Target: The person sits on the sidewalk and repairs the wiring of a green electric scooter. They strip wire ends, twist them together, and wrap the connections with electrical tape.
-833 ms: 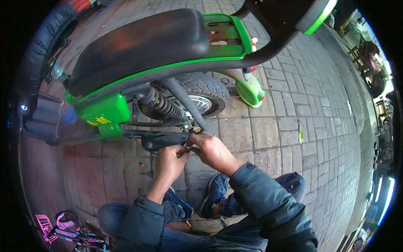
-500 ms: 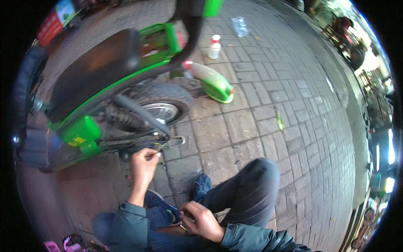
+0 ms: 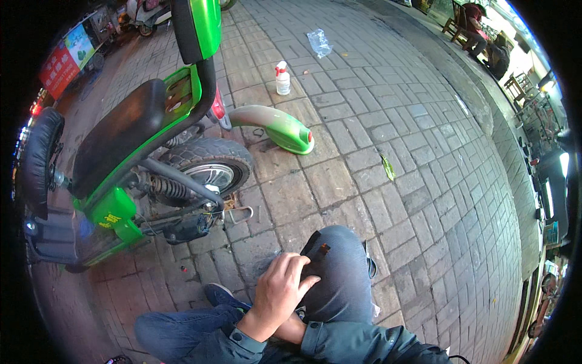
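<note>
My left hand [image 3: 277, 297] is in front of my bent knee, its fingers curled. At its fingertips is a thin dark strip [image 3: 311, 244] with a small brownish piece [image 3: 325, 249] beside it, both against the knee. What exactly the strip is cannot be made out. My right hand [image 3: 291, 328] lies behind the left one, with only the part near the wrist showing and its fingers hidden. Ahead on the left stands a green and black electric scooter [image 3: 121, 130]; its rear wheel [image 3: 212, 173] is bare of a fender. Neither hand touches it.
A green and grey curved fender [image 3: 282, 128] lies on the paving behind the wheel. Beyond it are a white bottle with a red top [image 3: 282, 79] and a crumpled clear plastic bag [image 3: 319, 43]. A green leaf [image 3: 388, 168] lies to the right. A person [image 3: 474, 27] sits at far right.
My left hand has left the area by the scooter's rear axle and come back to my knee, over the right hand. The dark strip now shows at its fingertips. The view has shifted.
</note>
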`<action>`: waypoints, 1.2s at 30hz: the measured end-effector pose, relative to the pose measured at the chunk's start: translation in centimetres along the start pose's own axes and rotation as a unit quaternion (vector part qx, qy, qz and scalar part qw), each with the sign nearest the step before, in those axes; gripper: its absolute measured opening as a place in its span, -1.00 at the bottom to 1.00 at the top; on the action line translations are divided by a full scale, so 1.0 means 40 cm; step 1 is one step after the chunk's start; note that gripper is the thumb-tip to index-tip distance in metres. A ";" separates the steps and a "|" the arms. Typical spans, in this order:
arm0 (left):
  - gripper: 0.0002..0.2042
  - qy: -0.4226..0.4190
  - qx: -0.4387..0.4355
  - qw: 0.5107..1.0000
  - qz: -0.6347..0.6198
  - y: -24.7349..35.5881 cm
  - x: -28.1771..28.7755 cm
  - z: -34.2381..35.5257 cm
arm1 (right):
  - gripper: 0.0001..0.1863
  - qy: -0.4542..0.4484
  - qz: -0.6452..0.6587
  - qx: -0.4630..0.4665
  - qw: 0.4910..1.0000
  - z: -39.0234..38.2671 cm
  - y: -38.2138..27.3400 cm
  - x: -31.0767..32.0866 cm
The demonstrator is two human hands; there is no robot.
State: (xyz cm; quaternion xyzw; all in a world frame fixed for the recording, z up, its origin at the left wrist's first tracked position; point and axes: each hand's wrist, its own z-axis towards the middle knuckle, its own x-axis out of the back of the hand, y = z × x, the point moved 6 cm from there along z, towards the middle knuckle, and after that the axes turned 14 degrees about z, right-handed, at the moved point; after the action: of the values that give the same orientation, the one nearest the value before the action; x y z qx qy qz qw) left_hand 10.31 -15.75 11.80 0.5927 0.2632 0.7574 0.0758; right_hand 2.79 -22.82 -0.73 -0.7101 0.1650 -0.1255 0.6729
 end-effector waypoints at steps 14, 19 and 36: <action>-0.87 0.117 -0.045 0.979 0.162 0.047 0.040 0.022 | -0.66 0.015 0.174 -0.021 0.984 -0.007 0.017 0.001; -0.91 0.118 0.166 0.972 -0.115 -0.066 0.069 0.028 | -0.63 0.150 0.265 -0.113 0.946 0.048 -0.020 0.099; -0.92 -0.003 0.340 0.867 -0.365 -0.197 -0.044 -0.161 | -0.74 0.251 0.643 -0.110 0.715 0.071 -0.036 0.145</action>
State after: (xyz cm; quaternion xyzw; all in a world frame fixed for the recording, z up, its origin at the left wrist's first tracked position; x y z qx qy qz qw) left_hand 3.23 -11.81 5.41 0.4452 0.7019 0.5376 0.1417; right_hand 9.32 -22.49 0.27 -0.4444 0.7575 0.1827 0.4420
